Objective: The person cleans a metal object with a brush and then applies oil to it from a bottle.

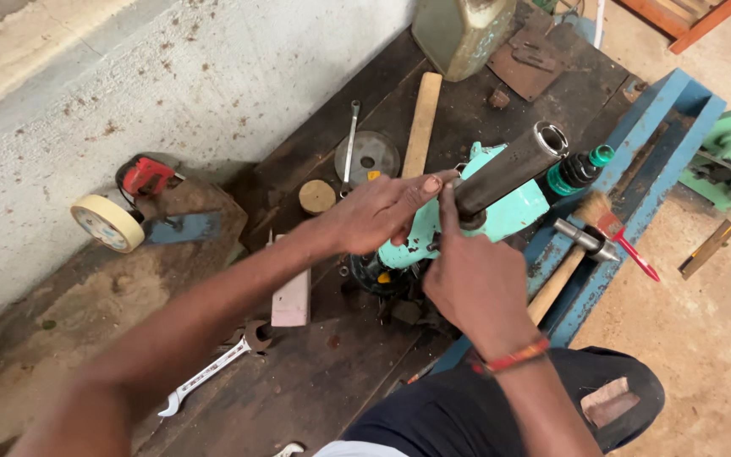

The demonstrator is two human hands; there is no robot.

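On the dark tabletop (332, 372), both hands' fingers grasp a turquoise power tool (501, 211): left hand (374, 211) on its body, right hand (475, 283) at its grey tube (509, 167).

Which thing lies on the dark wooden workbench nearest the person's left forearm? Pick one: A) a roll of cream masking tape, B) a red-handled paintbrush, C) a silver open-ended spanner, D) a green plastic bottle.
C: the silver open-ended spanner lies on the dark wooden workbench just beside the left forearm, while the other three sit farther off.
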